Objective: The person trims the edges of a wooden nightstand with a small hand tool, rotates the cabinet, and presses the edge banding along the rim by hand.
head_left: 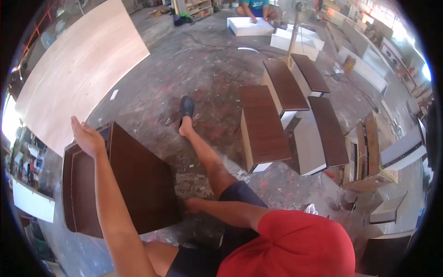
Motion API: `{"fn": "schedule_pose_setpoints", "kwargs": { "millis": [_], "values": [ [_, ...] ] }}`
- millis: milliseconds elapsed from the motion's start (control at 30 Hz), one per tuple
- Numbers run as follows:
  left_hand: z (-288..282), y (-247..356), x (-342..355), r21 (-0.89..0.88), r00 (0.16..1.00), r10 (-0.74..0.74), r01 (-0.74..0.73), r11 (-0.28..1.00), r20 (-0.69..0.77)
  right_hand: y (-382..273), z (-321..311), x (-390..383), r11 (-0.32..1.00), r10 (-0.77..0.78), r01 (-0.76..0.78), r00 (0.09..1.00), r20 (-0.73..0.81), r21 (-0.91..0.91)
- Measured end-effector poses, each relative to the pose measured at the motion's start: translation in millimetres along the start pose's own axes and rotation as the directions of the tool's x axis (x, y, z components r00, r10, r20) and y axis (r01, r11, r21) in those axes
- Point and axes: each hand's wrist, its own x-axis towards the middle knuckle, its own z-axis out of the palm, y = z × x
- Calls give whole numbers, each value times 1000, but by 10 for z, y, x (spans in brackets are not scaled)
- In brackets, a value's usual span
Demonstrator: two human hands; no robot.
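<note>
A dark brown, box-shaped cabinet [140,184] with a recessed side [85,196] stands on the floor at my left. My left hand [87,137] is at its far upper edge, fingers stretched out and the palm turned toward the box. That forearm crosses over the recessed side. Low beside the cabinet's right corner is my right hand [194,205], close to or touching it. Its fingertips are blurred and partly hidden, so its grip does not show.
Several boxes with brown tops [265,122] stand at the right, near an open carton [369,154]. A large plywood sheet [83,69] leans at the far left. At the back, another person [256,9] crouches over a white tray-shaped box [249,28]. A thin post [294,34] rises behind the boxes.
</note>
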Motion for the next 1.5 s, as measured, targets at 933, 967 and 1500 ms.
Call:
{"fn": "schedule_pose_setpoints", "kwargs": {
  "millis": [933,967,1500],
  "values": [
    [33,-17,-52,-30,993,-113,115,993,39,-59,3,36,987,20,-10,998,66,-158],
    [-87,-192,-57,2,992,-118,118,993,32,-211,-7,45,987,-4,18,996,88,-160],
    [331,-104,-206,-260,672,113,122,958,732,-865,-2533,-2695,911,-5,362,488,-873,197]
  ]
}}
